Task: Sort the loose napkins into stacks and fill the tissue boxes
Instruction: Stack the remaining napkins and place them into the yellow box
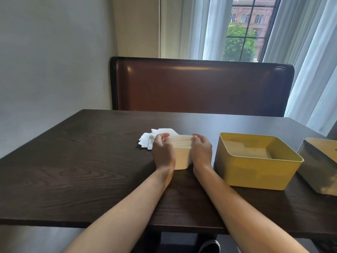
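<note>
Fingers of both hands curled around 1 thick stack of napkins (181, 156), standing on the dark wooden table (76, 161). Left hand (163, 152) clamped on the stack's left side, thumb and fingertips hooked over its top edge. Right hand (201, 151) clamped on the right side the same way, grip narrow, palms facing each other with the stack squeezed between. Stack resting on its lower edge near the table's middle, upright, cream-white.

Just beyond the left hand, touching or nearly touching the stack: loose napkins (155, 137) in a small untidy heap, white, lying flat and overlapping.

Right of the right hand, close but apart: yellow tissue box (255, 178), open at the top, with a low layer of napkins (255, 152) lying flat inside on its floor. Farther right, at the frame edge: second box (321, 161), only partly seen, grey side and yellowish top.

Behind the table: brown padded bench back (200, 86). Beyond that: window (249, 28) with pale curtains (310, 61). Below the table edge: dark shoe (209, 247).
</note>
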Motion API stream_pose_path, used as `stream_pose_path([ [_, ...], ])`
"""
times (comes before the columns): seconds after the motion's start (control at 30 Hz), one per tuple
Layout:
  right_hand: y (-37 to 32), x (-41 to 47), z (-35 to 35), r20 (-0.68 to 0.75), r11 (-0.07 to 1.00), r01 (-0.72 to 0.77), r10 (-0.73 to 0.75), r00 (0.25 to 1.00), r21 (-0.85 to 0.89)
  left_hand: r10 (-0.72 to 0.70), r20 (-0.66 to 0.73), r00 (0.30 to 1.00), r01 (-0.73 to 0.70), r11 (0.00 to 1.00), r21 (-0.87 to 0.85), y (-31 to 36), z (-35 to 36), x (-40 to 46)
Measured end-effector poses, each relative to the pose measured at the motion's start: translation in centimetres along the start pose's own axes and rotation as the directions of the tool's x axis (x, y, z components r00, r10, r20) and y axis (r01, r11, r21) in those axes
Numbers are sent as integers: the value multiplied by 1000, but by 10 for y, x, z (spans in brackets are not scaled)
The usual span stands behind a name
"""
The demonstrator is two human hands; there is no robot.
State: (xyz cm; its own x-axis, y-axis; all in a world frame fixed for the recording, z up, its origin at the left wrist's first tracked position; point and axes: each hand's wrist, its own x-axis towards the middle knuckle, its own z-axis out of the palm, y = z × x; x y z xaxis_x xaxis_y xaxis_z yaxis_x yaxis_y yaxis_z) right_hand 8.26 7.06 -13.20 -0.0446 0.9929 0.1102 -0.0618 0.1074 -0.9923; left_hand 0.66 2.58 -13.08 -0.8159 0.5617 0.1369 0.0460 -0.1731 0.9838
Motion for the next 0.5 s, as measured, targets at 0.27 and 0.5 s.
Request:
stream_pose_path([
  [0.27, -6, -5, 0, -10, 993, 100, -101, 995, -68, 100, 56, 993, -105, 989, 101, -5, 3, 1],
  [0.5, -13, -10, -5, 178, 999, 36, -32, 984, -15, 167, -52, 985, -161, 981, 105, 5, -4, 7],
])
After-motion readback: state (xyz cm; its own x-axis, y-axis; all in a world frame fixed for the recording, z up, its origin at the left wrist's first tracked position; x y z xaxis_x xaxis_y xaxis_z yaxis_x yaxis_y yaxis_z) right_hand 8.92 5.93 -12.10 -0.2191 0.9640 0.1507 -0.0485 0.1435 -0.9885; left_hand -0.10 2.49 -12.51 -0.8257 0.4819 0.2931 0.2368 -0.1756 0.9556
